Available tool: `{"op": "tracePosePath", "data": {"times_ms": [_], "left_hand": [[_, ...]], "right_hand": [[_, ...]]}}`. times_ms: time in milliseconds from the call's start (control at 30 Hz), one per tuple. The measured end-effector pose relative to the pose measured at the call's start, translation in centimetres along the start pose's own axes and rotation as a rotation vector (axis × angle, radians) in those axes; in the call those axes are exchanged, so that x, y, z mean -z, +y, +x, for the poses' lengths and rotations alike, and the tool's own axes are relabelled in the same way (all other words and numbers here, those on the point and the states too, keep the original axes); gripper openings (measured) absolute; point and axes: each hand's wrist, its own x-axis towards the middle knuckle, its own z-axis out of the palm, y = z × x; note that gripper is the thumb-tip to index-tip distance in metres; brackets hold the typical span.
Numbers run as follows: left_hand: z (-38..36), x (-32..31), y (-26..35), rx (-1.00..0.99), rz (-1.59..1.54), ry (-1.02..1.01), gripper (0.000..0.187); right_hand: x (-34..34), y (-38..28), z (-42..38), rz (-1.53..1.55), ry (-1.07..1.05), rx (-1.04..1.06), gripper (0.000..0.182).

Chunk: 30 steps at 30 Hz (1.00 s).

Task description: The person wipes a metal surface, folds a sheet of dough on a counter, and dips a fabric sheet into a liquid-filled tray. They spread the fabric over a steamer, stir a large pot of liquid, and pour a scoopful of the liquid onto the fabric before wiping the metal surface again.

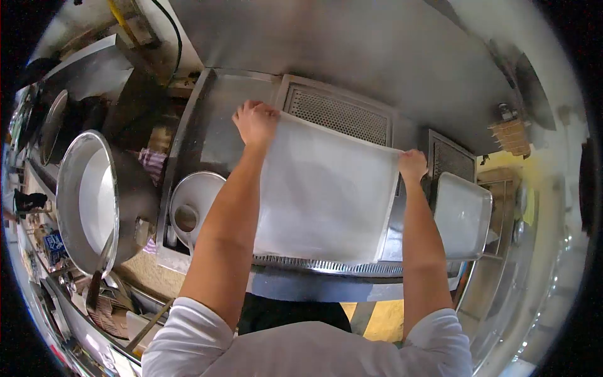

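Note:
A large white rectangular sheet (323, 188), which could be paper or thin cloth, is stretched between my two hands. My left hand (256, 122) is closed on its far left corner. At the far right corner, the fingers of my right hand (412, 166) are closed on the edge. The sheet hangs down toward me over a steel counter unit and hides much of it. Beyond its far edge shows a perforated metal panel (339, 113). A round metal funnel-like pan (210, 188) lies beside my left forearm.
A big metal pot (135, 201) with a long-handled utensil (100, 264) stands at the left. To the right are a second perforated panel (453, 157) and a rectangular pan (485, 217). A steel wall (377, 50) rises behind the counter. A striped cloth (152, 163) lies near the pot.

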Motion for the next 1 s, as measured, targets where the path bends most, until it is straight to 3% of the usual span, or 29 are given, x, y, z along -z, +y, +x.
{"op": "tracePosePath", "data": {"times_ms": [300, 467, 533, 633, 700, 833, 1000], "left_hand": [[2.2, -2.9, 0.5, 0.007, -0.018, 0.041, 0.009], [2.4, -3.2, 0.6, 0.023, -0.064, -0.004, 0.022], [2.5, -2.8, 1.0, 0.017, -0.123, 0.022, 0.027], [2.6, -2.2, 1.1, -0.027, -0.153, 0.069, 0.029], [2.7, -1.5, 1.0, -0.022, -0.159, 0.080, 0.026], [3.3, -0.5, -1.4, -0.046, -0.326, -0.069, 0.025], [2.0, 1.4, -2.0, -0.200, -0.138, -0.230, 0.036]], "right_hand": [[-0.6, -1.3, 2.9, 0.053, 0.050, 0.033, 0.022], [-1.2, -2.6, 1.7, 0.080, 0.259, 0.311, 0.033], [-2.5, -2.8, 1.5, 0.174, 0.082, 0.305, 0.045], [-2.4, -4.1, 0.1, 0.319, -0.439, 0.026, 0.069], [2.2, -8.2, -2.1, 0.412, -0.606, -0.157, 0.082], [1.6, -11.4, -4.6, 0.747, -0.628, -0.166, 0.084], [2.1, -21.8, -9.3, 1.136, -0.899, -0.070, 0.073]]}}
